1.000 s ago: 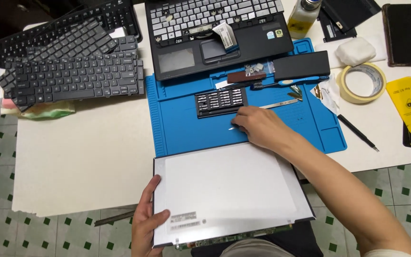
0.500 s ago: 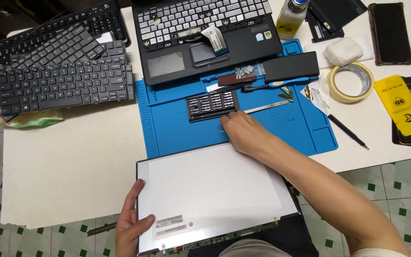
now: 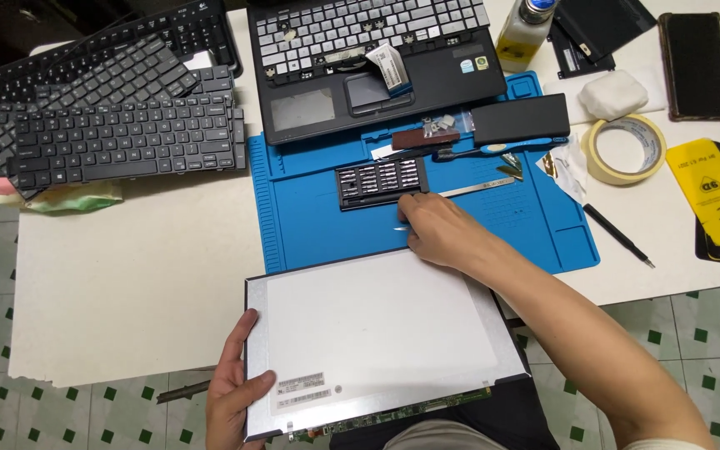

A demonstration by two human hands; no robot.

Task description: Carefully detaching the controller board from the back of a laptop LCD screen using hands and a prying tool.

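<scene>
left hand (image 3: 239,392) clamped on lower-left edge of bare laptop screen panel (image 3: 377,342), thumb over its face; panel lay face-down at bottom centre of frame, tilted, upper edge overlapping blue work mat (image 3: 310,217). right hand (image 3: 435,229) curled on mat at frame centre, fingertips pinching small thin metal piece (image 3: 401,226); held or merely touched, cannot tell. just above: black bit set (image 3: 379,182). opened laptop base (image 3: 372,62) at top centre. loose keyboards (image 3: 118,125) stacked upper left. tape roll (image 3: 624,148) at right.
</scene>
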